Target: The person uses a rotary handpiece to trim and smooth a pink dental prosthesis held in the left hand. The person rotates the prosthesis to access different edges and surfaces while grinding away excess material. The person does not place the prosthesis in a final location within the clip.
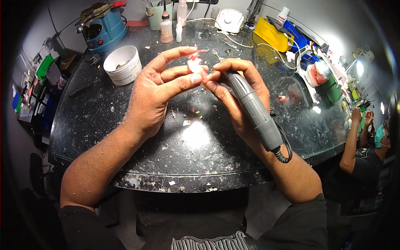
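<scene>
The left hand (160, 89) pinches a small pink-and-white piece (195, 66) between thumb and fingertips, above the dark speckled bench (125, 137). The right hand (237, 93) grips a grey handpiece (252, 109) like a pen, its tip meeting the piece. A white tub (123, 64) stands to the left, near a blue machine (102, 27).

Single head-worn fisheye view, looking steeply down from above, close over the dark speckled desk (125, 137), forearms entering from lower edge, straight edges bowing at rim, co-worker at far right.
</scene>
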A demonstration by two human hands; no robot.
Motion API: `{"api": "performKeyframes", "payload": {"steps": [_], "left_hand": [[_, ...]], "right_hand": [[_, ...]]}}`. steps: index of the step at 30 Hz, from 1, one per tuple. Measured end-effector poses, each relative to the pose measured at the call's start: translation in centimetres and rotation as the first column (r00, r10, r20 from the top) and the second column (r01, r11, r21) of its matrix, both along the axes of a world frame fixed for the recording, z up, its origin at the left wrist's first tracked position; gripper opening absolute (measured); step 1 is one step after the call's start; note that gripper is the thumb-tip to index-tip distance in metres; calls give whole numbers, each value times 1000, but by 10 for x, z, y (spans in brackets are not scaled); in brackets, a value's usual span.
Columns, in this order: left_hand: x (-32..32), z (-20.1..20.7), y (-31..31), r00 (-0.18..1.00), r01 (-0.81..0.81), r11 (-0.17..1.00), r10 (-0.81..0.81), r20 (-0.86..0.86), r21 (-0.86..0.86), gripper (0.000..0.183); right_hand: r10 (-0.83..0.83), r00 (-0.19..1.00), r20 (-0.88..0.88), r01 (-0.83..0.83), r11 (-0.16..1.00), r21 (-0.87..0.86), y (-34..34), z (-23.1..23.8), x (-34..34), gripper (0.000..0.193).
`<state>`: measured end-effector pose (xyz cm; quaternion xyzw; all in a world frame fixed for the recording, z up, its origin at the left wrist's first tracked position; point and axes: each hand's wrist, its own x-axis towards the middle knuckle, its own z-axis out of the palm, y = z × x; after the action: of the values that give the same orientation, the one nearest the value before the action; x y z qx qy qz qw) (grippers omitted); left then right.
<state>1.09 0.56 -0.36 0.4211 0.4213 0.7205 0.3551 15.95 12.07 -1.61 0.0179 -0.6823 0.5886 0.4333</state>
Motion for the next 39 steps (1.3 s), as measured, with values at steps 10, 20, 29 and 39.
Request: {"api": "performKeyframes", "payload": {"steps": [10,20,29,39], "left_hand": [[7,-3,0,927,-219,970,239,-289,101,44],[3,-5,0,767,-310,930,367,-527,197,49],[7,-2,-2,799,-309,941,336,-499,139,48],[8,1,-4,915,-285,958,267,-303,-15,45]], "right_hand": [[-98,995,-14,98,995,-35,-5,11,8,23],[-114,988,104,104,990,98,-7,11,14,20],[-142,983,118,120,976,181,-4,13,16,20],[-196,977,86,169,953,253,-5,8,11,21]]}}
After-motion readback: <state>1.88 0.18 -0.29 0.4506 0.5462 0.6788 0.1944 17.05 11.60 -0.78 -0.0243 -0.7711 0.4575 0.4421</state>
